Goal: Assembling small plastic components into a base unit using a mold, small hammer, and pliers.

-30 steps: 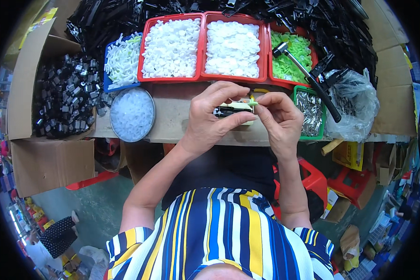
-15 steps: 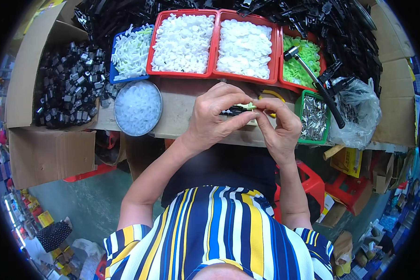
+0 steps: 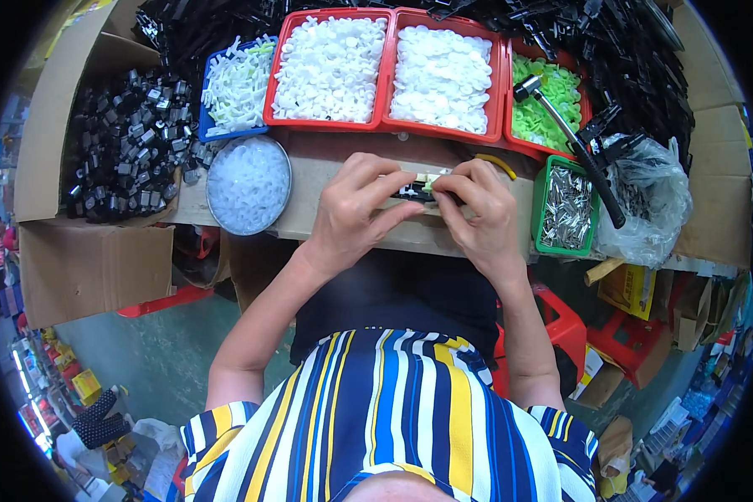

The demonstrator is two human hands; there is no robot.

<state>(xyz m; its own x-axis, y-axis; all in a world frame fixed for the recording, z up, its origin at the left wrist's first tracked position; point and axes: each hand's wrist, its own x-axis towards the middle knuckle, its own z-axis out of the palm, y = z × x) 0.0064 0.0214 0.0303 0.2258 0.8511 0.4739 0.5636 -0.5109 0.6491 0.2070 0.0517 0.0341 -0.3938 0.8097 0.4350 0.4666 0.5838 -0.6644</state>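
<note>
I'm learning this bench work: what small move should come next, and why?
Perhaps press the pale green piece gently against the black part with the right hand, which is at the part's right end while the left hand holds its left.

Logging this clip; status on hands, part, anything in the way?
Left hand holding black part. Right hand at its right end. Yellow handle nearby, not blocking.

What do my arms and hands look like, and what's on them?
Your short sleeves are striped navy, blue, white and yellow, matching the shirt. Both forearms are bare below them. The left hand and right hand wear no gloves, and no watch or bracelet shows.
</note>
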